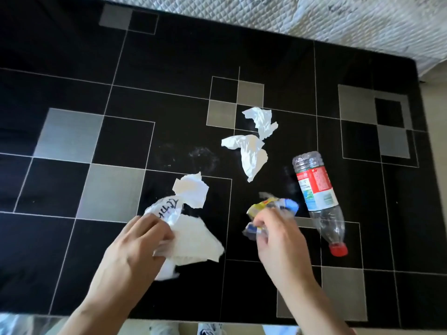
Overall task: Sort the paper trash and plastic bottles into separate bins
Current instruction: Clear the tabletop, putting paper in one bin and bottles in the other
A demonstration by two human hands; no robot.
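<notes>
My left hand (137, 247) grips a bunch of crumpled white paper (191, 240), one piece with black writing on it. A torn white piece (192, 189) sticks up just beyond it. My right hand (278, 238) is closed on a crushed plastic bottle (273, 207) with a yellow label and a blue cap. To its right a clear plastic bottle (316, 189) with a red and white label and a red cap lies on its side on the table. Two more crumpled white papers lie further back: one (249, 153) near the middle, another (261, 120) beyond it.
The black glass table (72, 213) has grey squares and thin white lines. A quilted white cover (338, 18) runs along the far edge. Beige floor shows at the right (435, 117). No bin is in view.
</notes>
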